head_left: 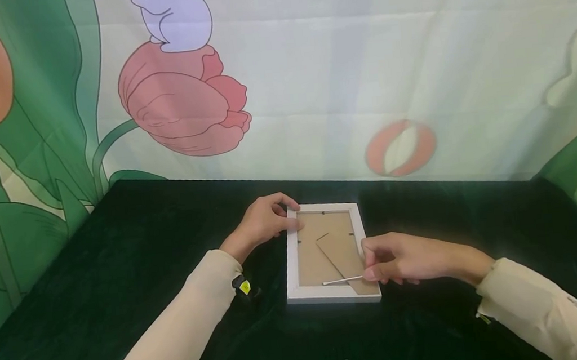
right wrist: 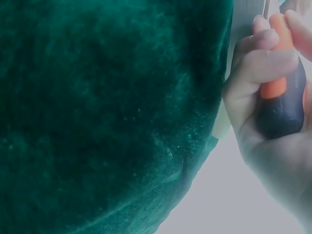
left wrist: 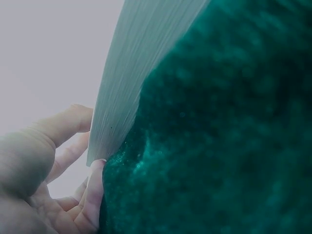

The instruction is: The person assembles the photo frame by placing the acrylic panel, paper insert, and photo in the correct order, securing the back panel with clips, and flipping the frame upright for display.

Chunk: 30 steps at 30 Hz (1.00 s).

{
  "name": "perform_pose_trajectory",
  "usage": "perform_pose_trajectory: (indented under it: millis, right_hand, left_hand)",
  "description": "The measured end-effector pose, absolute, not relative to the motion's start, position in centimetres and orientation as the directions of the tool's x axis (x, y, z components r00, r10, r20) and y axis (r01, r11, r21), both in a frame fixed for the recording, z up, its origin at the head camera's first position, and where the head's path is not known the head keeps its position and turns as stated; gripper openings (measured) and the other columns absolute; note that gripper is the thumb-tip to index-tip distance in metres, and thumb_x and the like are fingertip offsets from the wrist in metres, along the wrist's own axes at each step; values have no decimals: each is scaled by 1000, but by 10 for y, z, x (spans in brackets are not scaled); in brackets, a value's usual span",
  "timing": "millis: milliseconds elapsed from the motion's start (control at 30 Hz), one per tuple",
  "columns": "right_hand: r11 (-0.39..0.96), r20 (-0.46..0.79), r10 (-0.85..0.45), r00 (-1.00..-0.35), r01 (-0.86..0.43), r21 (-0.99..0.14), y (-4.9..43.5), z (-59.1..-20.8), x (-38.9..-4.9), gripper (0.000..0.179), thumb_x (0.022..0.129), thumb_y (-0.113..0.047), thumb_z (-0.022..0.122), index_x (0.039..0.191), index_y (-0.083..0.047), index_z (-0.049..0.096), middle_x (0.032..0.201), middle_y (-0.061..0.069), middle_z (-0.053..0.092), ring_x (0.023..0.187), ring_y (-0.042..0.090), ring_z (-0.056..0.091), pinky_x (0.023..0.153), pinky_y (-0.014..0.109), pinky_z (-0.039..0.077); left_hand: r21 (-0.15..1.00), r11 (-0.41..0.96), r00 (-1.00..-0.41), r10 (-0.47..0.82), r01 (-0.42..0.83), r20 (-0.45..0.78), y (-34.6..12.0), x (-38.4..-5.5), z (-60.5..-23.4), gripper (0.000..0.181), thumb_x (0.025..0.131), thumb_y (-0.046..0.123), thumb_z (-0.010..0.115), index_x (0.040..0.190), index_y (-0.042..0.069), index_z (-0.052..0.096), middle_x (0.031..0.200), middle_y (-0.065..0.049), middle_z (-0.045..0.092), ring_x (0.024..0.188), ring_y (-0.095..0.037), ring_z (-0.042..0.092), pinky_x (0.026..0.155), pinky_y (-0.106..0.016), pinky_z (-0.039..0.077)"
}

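A white picture frame (head_left: 292,259) lies back side up on the dark green cloth, its brown backing board (head_left: 320,262) showing. The board carries a stand flap, and small dark tabs sit along the inner edge. At the upper left corner my left hand (head_left: 266,218) holds the frame, thumb on the back and fingers about the corner; the left wrist view shows the frame's side edge (left wrist: 129,73) against them. My right hand (head_left: 401,256) grips a screwdriver (right wrist: 282,109) by its orange and black handle. Its thin metal shaft points left over the lower part of the backing, tip near the bottom inner edge.
Dark green velvety cloth (head_left: 170,229) covers the table. Behind it hangs a printed curtain (head_left: 301,88) with tulips and a white animal. A dark band with a yellow tag (head_left: 245,287) shows at the left sleeve's cuff.
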State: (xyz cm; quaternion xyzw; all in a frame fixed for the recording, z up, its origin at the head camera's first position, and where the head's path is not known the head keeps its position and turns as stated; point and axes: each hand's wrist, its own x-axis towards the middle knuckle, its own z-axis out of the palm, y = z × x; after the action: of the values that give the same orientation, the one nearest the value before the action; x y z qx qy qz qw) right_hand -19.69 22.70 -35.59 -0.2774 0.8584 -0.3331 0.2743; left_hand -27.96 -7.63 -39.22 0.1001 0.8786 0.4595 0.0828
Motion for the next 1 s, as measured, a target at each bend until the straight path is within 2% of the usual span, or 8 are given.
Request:
perform_pose_trajectory:
  millis: [300,700,1000]
  right_hand:
    - [621,-301,-672,-677,-292,-728,222,-348,-197,18,104,-28,70,94,-16,61,84,4,63,62,22,58,53,28,47]
    - [685,-404,-634,-659,-236,-689,215,-338,-200,18,103,-28,72,95,-15,62,82,6,63,60,22,55,50,27,43]
    - [746,-478,-583,-656,-201,-634,210,-331,-203,19,102,-31,74,97,-15,63,84,6,63,61,21,56,53,28,45]
  left_hand:
    - [823,560,-968,247,101,-50,-76,-280,-393,37,89,24,87,123,16,74,110,-11,64,93,-29,65,78,-35,63]
    - [821,562,-969,243,99,-50,-75,-279,-393,37,89,23,87,123,16,74,110,-12,64,94,-29,65,79,-36,63]
    - [821,563,-969,241,100,-48,-73,-279,-392,37,89,22,87,123,16,74,110,-12,64,95,-29,65,79,-36,64]
